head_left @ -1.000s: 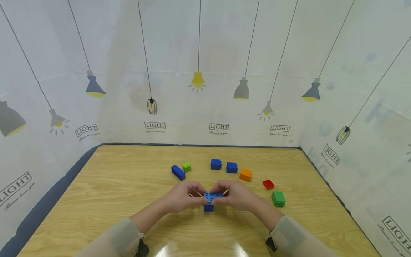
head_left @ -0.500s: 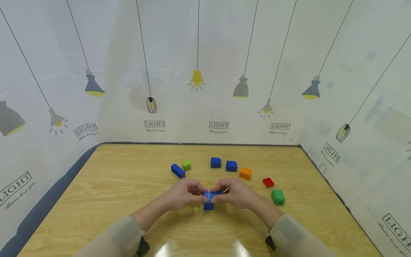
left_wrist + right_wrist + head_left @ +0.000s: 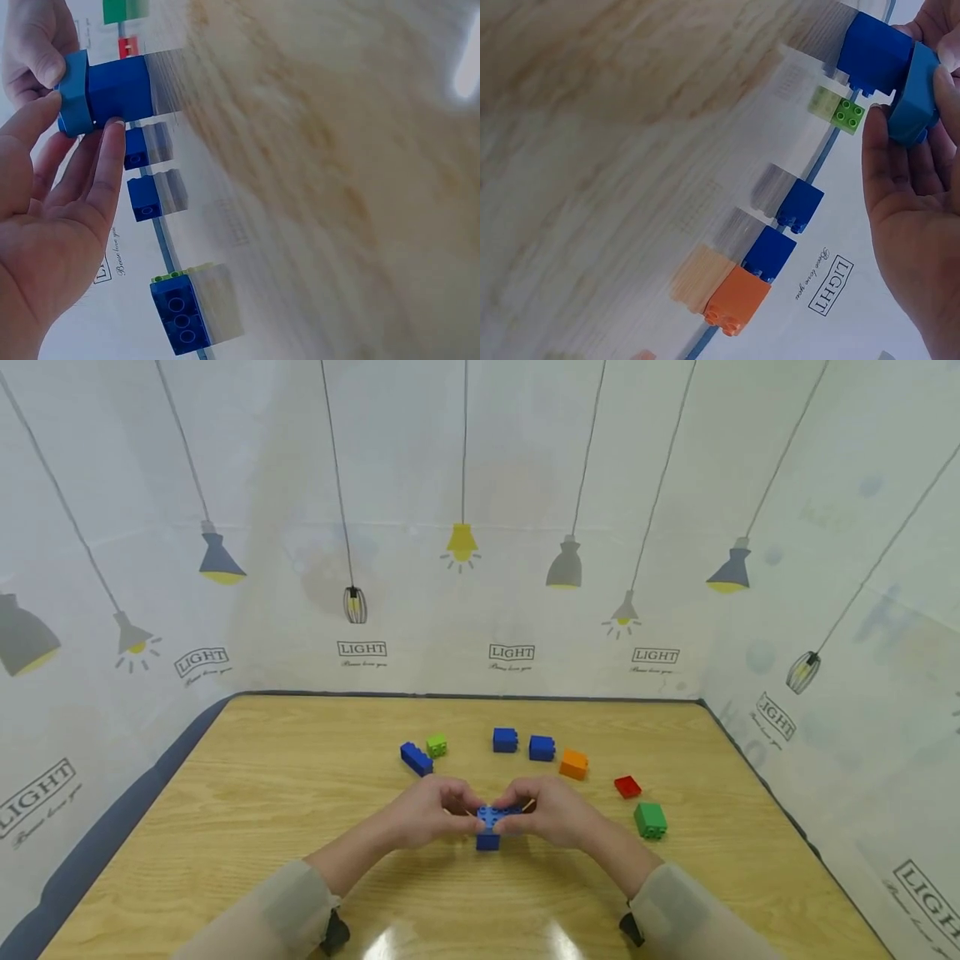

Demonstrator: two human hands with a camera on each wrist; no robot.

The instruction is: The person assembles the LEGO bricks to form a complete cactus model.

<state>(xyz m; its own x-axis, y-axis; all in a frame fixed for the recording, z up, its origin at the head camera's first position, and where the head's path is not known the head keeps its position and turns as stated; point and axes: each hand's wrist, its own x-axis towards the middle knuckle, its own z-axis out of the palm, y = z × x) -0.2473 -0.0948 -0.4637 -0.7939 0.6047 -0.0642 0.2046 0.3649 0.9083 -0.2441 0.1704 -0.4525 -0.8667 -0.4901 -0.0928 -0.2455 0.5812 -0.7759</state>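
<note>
In the head view, a lighter blue toy building brick [image 3: 489, 816] sits on a dark blue brick [image 3: 487, 842], near the middle of the table. My left hand [image 3: 429, 815] pinches the lighter brick from the left; in the left wrist view its thumb is on that brick and a fingertip touches the dark blue brick [image 3: 120, 88] below. From the right, my right hand [image 3: 557, 815] grips the same lighter brick, its slanted side showing in the right wrist view [image 3: 913, 96]. Fingers hide part of both bricks.
Beyond my hands lie a long blue brick [image 3: 416, 759], a lime brick [image 3: 437, 745], two blue bricks, one of them at the back [image 3: 505, 740], and an orange brick [image 3: 573, 765]. A red piece [image 3: 627, 787] and a green brick [image 3: 650, 820] are at the right on the wooden table [image 3: 300, 752].
</note>
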